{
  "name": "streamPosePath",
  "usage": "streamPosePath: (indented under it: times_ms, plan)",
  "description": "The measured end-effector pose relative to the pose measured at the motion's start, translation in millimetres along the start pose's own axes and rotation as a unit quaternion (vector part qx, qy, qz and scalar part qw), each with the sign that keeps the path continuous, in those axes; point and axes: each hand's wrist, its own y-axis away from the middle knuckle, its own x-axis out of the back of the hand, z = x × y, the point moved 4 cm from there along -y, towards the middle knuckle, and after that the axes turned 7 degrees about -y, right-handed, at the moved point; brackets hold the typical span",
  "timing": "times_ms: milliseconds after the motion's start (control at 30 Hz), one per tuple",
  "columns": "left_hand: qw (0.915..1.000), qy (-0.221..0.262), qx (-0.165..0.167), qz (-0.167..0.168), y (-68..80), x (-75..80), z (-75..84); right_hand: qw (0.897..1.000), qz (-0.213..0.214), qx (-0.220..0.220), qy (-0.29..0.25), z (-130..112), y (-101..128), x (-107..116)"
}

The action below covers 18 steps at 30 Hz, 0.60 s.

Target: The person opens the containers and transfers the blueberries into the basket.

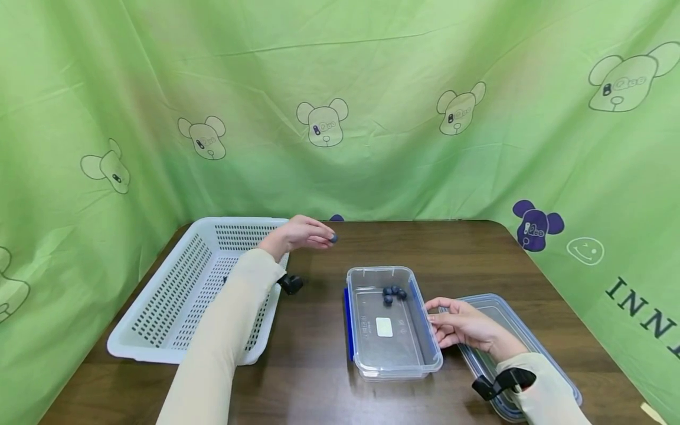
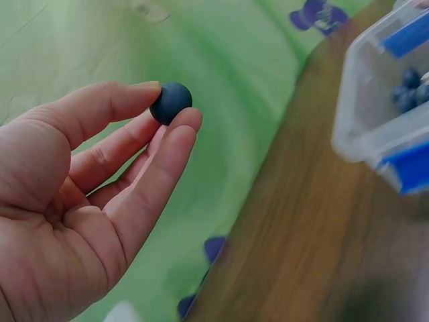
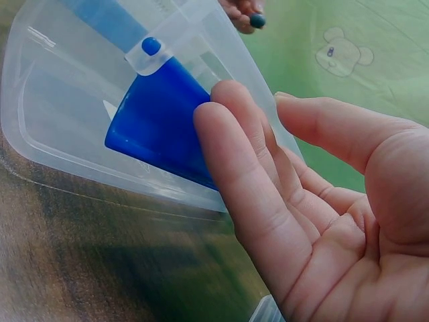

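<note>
Four dark balls [image 1: 394, 293] show only from the head; wrist views show left hand [image 2: 87, 201] pinching a ball [image 2: 171, 102], right hand [image 3: 315, 201] flat against the container [image 3: 80, 121].

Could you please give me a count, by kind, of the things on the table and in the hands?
Small dark blue balls: 5, one pinched in the left hand at, four in the box
Clear plastic box with blue clips: 1
Clear plastic lid: 1
White perforated plastic basket: 1
Total: 8
</note>
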Motion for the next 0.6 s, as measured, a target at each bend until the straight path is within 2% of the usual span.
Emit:
streamPosePath:
  times_ms: [233, 400, 600]
  plan:
    - [0.998, 0.033, 0.015, 0.051, 19.1, 45.9, -16.1, 1.0, 0.001, -0.001, -0.006, 0, 1, 0]
    - [0.9972, 0.055, -0.002, 0.05, 34.6, 73.8, -31.5, 1.0, 0.001, 0.001, -0.003, 2, 1, 3]
    - [0.9961, 0.056, 0.016, 0.065, 56.9, 106.4, -52.6, 1.0, 0.001, 0.005, 0.001, 2, 1, 4]
